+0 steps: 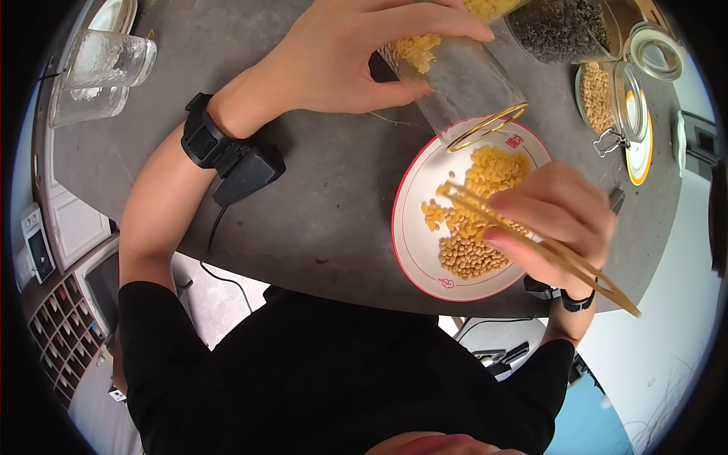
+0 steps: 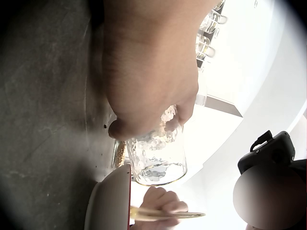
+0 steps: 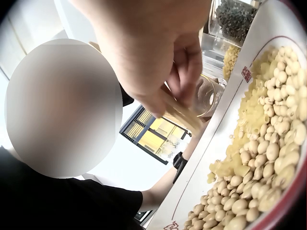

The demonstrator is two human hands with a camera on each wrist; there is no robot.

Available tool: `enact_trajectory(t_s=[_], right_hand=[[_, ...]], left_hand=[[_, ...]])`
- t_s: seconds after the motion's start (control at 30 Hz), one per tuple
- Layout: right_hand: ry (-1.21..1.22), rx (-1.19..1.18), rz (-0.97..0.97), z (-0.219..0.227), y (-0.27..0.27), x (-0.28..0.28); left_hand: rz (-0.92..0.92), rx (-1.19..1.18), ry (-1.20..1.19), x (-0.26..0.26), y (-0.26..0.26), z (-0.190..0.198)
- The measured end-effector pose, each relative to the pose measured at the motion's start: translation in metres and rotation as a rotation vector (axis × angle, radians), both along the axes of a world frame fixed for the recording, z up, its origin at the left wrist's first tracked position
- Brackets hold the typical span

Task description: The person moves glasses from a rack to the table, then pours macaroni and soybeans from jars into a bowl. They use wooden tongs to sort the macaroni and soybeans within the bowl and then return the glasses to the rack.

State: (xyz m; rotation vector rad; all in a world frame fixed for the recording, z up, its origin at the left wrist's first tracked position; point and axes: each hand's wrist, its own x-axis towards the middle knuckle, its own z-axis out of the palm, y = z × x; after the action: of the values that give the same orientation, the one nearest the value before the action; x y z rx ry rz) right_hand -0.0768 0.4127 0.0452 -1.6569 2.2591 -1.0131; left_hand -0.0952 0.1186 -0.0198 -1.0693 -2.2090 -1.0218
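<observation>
In the head view my left hand (image 1: 356,53) grips a clear glass with a gold rim (image 1: 474,95), tilted mouth-down toward the plate. Yellow pasta pieces (image 1: 417,51) lie in its lower end. My right hand (image 1: 557,220) holds slim wooden tongs (image 1: 531,239), their tips over the plate's contents. The red-rimmed white plate (image 1: 413,250) carries yellow macaroni (image 1: 497,171) toward the back and pale soybeans (image 1: 474,258) toward the front. The right wrist view shows the soybeans (image 3: 254,177) and pasta (image 3: 252,115) lying against each other. Fingers partly hide the tongs there.
Behind the plate lie a jar of dark dried leaves (image 1: 565,30) and an open clip-top jar of beans (image 1: 599,98). A yellow-rimmed plate (image 1: 641,152) is near the right edge. Clear glasses (image 1: 110,61) stand far left. A black cable (image 1: 212,235) hangs from my left wrist.
</observation>
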Motion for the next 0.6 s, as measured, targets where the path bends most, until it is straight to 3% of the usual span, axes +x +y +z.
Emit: enact_trajectory(t_s=[0.07,0.1,0.17,0.23,0.33,0.47,0.6], right_hand=[[0.132,-0.373,-0.107,-0.006,-0.001,0.000],[0.133,-0.373,-0.106,-0.002,0.000,-0.002],[0.228,-0.203,-0.112,0.013,0.001,-0.005],[0.144,-0.236,-0.136,0.014,-0.002,-0.003],[0.022,0.050,-0.071,0.015,0.004,-0.003],[0.000,0.084,-0.060,0.005,0.007,-0.001],[0.003,0.100,-0.058,0.004,0.005,0.001]], left_hand=[[0.005,0.009,-0.009,0.002,0.000,-0.001],[0.001,0.005,-0.008,0.002,-0.001,-0.001],[-0.006,0.000,-0.004,0.000,0.000,-0.001],[0.005,-0.017,0.018,-0.001,-0.001,-0.002],[0.002,-0.004,-0.001,0.001,0.000,0.000],[-0.014,-0.019,0.079,-0.010,-0.006,-0.018],[-0.004,-0.011,-0.009,0.000,-0.001,0.000]])
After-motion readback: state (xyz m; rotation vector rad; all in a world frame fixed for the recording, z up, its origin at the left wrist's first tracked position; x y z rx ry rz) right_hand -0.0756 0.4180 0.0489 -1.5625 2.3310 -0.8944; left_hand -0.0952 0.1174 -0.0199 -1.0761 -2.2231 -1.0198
